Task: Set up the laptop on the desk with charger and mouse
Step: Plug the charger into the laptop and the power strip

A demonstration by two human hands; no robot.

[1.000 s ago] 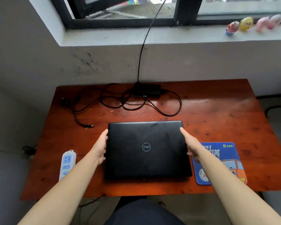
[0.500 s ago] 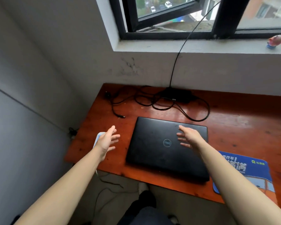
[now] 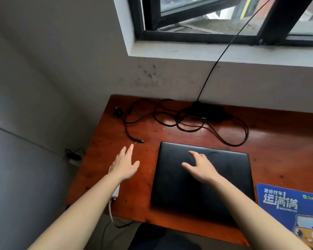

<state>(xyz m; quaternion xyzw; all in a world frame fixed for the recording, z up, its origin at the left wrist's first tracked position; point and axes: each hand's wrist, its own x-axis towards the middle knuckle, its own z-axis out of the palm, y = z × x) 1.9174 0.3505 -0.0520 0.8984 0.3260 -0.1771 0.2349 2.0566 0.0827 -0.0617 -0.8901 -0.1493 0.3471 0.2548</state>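
Note:
A closed black laptop (image 3: pixel 224 170) lies flat on the red-brown wooden desk (image 3: pixel 170 134). Behind it sits the black charger brick (image 3: pixel 208 112) with its cable looped across the desk, and the loose charger plug tip (image 3: pixel 140 141) lies left of the laptop. My left hand (image 3: pixel 126 164) hovers open over the bare desk just below that tip, fingers spread. Above the laptop lid floats my right hand (image 3: pixel 201 167), open and holding nothing. A blue mouse pad (image 3: pixel 289 206) lies at the right of the laptop. No mouse is in view.
A white power strip (image 3: pixel 116 192) lies at the desk's left edge, mostly hidden under my left forearm, its cord hanging down. A black cable (image 3: pixel 217 64) runs from the charger up to the window sill (image 3: pixel 188 53). Grey walls close off the left and back.
Both hands have let go of the laptop's sides. My left hand moved forward toward the charger plug tip, my right hand moved over the lid. The view swung to the left.

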